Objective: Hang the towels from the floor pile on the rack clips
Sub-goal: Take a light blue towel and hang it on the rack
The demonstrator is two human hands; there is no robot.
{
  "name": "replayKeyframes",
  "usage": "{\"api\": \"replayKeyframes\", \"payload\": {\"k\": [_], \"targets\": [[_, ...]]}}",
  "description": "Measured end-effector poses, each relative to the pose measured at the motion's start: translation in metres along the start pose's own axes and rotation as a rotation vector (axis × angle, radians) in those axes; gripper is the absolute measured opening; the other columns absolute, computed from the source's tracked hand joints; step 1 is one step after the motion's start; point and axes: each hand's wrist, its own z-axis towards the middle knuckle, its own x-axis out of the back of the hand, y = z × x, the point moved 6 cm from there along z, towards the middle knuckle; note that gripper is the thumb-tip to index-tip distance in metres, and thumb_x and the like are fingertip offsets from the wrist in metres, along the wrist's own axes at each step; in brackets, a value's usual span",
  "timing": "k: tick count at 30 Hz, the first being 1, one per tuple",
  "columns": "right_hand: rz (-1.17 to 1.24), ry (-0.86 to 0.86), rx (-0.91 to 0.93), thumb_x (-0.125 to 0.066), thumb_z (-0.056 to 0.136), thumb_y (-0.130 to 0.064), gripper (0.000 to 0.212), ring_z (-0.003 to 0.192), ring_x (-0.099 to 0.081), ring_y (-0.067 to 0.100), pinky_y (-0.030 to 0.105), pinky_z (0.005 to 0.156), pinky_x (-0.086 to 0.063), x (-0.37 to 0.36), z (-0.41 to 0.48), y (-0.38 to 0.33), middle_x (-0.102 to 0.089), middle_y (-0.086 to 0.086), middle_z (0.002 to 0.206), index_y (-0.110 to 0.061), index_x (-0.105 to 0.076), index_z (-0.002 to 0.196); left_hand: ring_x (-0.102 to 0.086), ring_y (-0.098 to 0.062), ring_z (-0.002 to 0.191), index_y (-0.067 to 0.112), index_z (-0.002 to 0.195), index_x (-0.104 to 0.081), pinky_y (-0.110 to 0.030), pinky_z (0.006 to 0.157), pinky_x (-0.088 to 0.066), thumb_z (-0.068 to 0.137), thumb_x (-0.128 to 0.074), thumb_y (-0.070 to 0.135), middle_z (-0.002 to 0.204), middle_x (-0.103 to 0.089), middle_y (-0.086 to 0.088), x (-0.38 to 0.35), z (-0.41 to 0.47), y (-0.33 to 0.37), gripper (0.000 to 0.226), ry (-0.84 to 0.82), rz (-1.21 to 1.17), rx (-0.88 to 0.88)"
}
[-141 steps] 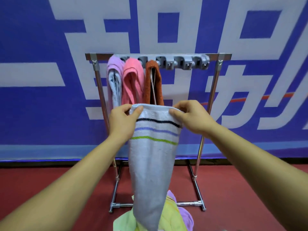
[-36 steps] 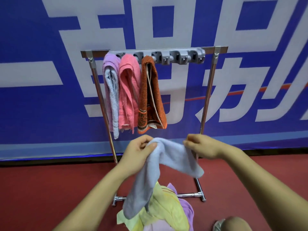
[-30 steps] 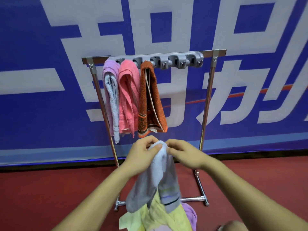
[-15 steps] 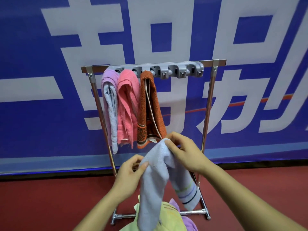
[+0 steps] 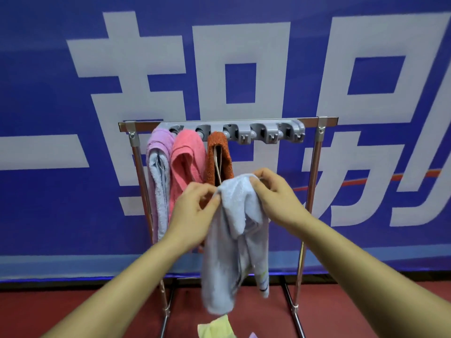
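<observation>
A pale blue striped towel point(image 5: 229, 254) hangs bunched between my hands, in front of the metal rack point(image 5: 314, 172). My left hand point(image 5: 195, 211) pinches its top left edge. My right hand point(image 5: 275, 196) grips the gathered top fold on the right. The towel's top sits below the grey clip strip point(image 5: 263, 132). A lilac towel point(image 5: 158, 176), a pink towel point(image 5: 188, 162) and an orange towel point(image 5: 218, 159) hang from the left clips. The clips at the right end hold nothing. A corner of the floor pile point(image 5: 216, 328), yellow, shows at the bottom edge.
A blue banner with large white characters point(image 5: 244, 69) stands close behind the rack. The floor point(image 5: 341, 308) is red. The rack's base bars point(image 5: 296, 318) run along the floor near the pile.
Both hands have lifted the pale blue towel from waist height toward the clip strip. My left hand moved up to the towel's top beside my right hand. The pile has dropped nearly out of view.
</observation>
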Motion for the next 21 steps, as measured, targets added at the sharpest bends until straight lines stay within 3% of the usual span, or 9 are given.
{"api": "replayKeyframes", "payload": {"k": [3, 6, 10, 14, 18, 21], "targets": [[-0.001, 0.039, 0.065, -0.049, 0.105, -0.031, 0.021, 0.084, -0.065, 0.028, 0.046, 0.080, -0.055, 0.004, 0.030, -0.024, -0.071, 0.015, 0.101, -0.016, -0.064, 0.105, -0.053, -0.002, 0.066, 0.026, 0.088, -0.068, -0.020, 0.062, -0.040, 0.099, -0.058, 0.026, 0.080, -0.060, 0.007, 0.014, 0.041, 0.013, 0.015, 0.069, 0.018, 0.031], [-0.049, 0.113, 0.128, -0.050, 0.104, -0.028, 0.022, 0.079, -0.060, 0.013, 0.032, 0.073, -0.050, 0.008, 0.066, -0.043, -0.072, 0.012, 0.097, -0.012, -0.065, 0.104, -0.048, -0.001, 0.057, 0.024, 0.079, -0.063, -0.023, 0.058, -0.038, 0.101, -0.054, 0.028, 0.066, -0.058, 0.008, 0.028, 0.081, 0.022, 0.023, 0.195, -0.004, 0.071], [-0.122, 0.153, 0.099, -0.048, 0.103, -0.031, 0.024, 0.083, -0.060, 0.015, 0.030, 0.075, -0.048, 0.009, 0.112, -0.053, -0.070, 0.004, 0.095, -0.015, -0.065, 0.103, -0.059, -0.026, 0.086, 0.011, 0.092, -0.061, -0.034, 0.071, -0.040, 0.100, -0.047, 0.025, 0.087, -0.066, -0.004, 0.042, 0.131, 0.026, 0.022, 0.288, 0.128, 0.230], [-0.231, 0.197, 0.117, -0.046, 0.103, -0.027, 0.025, 0.092, -0.062, 0.023, 0.039, 0.085, -0.049, 0.002, 0.145, -0.058, -0.067, 0.003, 0.095, -0.011, -0.064, 0.104, -0.056, -0.041, 0.118, 0.001, 0.121, -0.061, -0.037, 0.085, -0.042, 0.099, -0.042, 0.014, 0.128, -0.062, -0.022, 0.039, 0.170, 0.027, 0.032, 0.200, 0.314, 0.434], [-0.394, 0.188, 0.022, -0.045, 0.102, -0.025, 0.024, 0.099, -0.058, 0.025, 0.032, 0.081, -0.041, -0.004, 0.165, -0.045, -0.066, 0.006, 0.109, -0.015, -0.059, 0.119, -0.057, -0.039, 0.122, -0.001, 0.125, -0.059, -0.039, 0.089, -0.046, 0.098, -0.048, 0.009, 0.133, -0.060, -0.022, 0.033, 0.185, 0.021, 0.031, 0.109, 0.479, 0.521], [-0.620, 0.144, 0.064, -0.044, 0.097, -0.020, 0.023, 0.087, -0.059, 0.033, 0.040, 0.073, -0.047, -0.014, 0.165, -0.040, -0.064, 0.008, 0.091, -0.020, -0.049, 0.120, -0.058, -0.038, 0.121, 0.002, 0.121, -0.060, -0.038, 0.085, -0.046, 0.098, -0.052, 0.012, 0.131, -0.061, -0.022, 0.026, 0.190, 0.014, 0.027, 0.029, 0.604, 0.473]]}}
